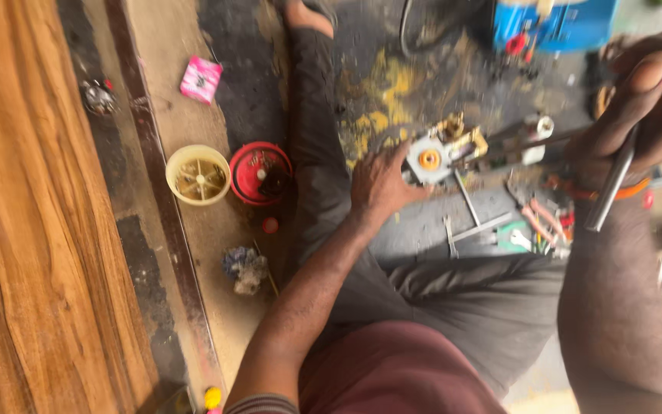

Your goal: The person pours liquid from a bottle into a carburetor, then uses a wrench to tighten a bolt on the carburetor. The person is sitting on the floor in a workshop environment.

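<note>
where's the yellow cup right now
In the head view the yellow cup sits left of centre on the floor, touching the red round lid, left of the left hand.

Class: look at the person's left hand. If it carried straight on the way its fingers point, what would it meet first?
The left hand points right, already touching the small metal part with an orange disc. That part comes first; beyond it lie scattered tools, though depth is hard to judge.

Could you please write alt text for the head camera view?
A seated person's left hand steadies a small metal engine part with an orange centre on the stained floor, while the right hand holds a slim metal tool. A round cream plastic container and red round cover lie beside them.
</note>
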Available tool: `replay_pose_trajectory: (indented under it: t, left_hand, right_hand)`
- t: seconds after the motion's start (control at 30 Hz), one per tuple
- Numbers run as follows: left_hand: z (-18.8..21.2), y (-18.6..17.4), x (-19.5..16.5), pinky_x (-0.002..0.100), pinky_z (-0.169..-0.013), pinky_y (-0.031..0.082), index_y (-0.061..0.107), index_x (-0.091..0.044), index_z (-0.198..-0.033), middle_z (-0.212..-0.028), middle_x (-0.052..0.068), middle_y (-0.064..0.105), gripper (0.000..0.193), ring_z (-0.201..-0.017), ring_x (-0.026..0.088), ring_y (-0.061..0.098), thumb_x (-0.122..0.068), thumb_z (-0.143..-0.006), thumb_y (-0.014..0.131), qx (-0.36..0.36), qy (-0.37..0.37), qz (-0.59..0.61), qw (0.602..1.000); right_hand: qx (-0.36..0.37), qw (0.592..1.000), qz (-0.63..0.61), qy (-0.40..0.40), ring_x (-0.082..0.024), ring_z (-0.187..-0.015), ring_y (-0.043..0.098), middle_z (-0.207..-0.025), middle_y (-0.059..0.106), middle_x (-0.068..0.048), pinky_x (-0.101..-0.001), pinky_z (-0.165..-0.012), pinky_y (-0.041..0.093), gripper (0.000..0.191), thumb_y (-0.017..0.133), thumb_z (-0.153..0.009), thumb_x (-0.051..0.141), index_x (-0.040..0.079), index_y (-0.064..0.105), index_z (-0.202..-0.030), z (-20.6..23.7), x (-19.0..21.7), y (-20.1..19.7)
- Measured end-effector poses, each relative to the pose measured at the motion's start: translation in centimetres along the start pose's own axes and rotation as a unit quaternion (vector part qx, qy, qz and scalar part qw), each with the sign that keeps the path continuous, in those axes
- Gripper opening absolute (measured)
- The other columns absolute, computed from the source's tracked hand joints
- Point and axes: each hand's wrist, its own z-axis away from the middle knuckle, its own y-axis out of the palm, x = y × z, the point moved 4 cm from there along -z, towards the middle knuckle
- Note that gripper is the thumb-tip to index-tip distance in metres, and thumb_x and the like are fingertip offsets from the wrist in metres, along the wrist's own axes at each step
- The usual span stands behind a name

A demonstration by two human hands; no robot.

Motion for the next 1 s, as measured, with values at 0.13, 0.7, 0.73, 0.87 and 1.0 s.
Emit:
replay_pose_trajectory:
  t: [0.13, 0.7, 0.73, 0.87, 1.0]
  left_hand:
    - [-0.3, -0.1, -0.1, 0.051, -0.092, 0.053, 0.049, -0.012, -0.148, -0.122, 0.018, 0.067, 0.106, -0.109, 0.035, 0.067, -0.059, -0.063, 0.091, 0.000, -0.001, -0.009, 1.000]
    - [0.0, 0.5, 0.3, 0.048, -0.093, 0.057, 0.052, -0.006, -0.142, -0.121, 0.017, 0.068, 0.118, -0.109, 0.033, 0.070, -0.074, -0.053, 0.090, -0.031, 0.019, 0.001, 0.999]
    - [-0.1, 0.6, 0.4, 0.048, -0.092, 0.057, 0.052, -0.006, -0.144, -0.120, 0.017, 0.068, 0.119, -0.108, 0.033, 0.070, -0.074, -0.054, 0.090, -0.016, 0.008, 0.000, 1.000]
    - [-0.2, 0.7, 0.4, 0.048, -0.092, 0.057, 0.052, -0.005, -0.143, -0.120, 0.018, 0.067, 0.118, -0.108, 0.033, 0.069, -0.074, -0.055, 0.089, -0.003, 0.006, -0.011, 1.000]
    - [0.0, 0.6, -0.1, 0.048, -0.094, 0.056, 0.054, -0.005, -0.141, -0.126, 0.018, 0.067, 0.115, -0.109, 0.033, 0.069, -0.074, -0.055, 0.088, -0.032, 0.032, -0.025, 0.999]
  right_hand:
    - [-0.106, 0.977, -0.114, 0.143, -0.015, -0.068, 0.046, -0.080, 0.056, -0.008, -0.0263, -0.069, 0.038, 0.069, 0.030, -0.114, 0.060, 0.001, 0.056, -0.090, 0.6, 0.0, 1.0]
    - [-0.107, 0.832, -0.445, 0.313, -0.017, -0.053, 0.036, -0.064, 0.040, -0.009, -0.0308, -0.052, 0.026, 0.069, 0.042, -0.110, 0.065, 0.002, 0.049, -0.082, 1.7, 3.4, 5.8]
    - [-0.110, 0.833, -0.444, 0.311, -0.017, -0.050, 0.036, -0.064, 0.040, -0.009, -0.0308, -0.051, 0.026, 0.068, 0.043, -0.109, 0.064, 0.003, 0.048, -0.080, 1.7, 3.5, 5.9]
    - [-0.134, 0.868, -0.361, 0.314, -0.017, -0.051, 0.040, -0.064, 0.042, -0.008, -0.0312, -0.051, 0.029, 0.065, 0.044, -0.112, 0.061, 0.002, 0.052, -0.085, 1.8, 4.3, 6.1]
    - [-0.130, 0.873, -0.340, 0.324, -0.015, -0.051, 0.039, -0.066, 0.048, -0.007, -0.0294, -0.048, 0.029, 0.060, 0.046, -0.114, 0.056, 0.003, 0.057, -0.087, 1.5, 5.0, 6.8]
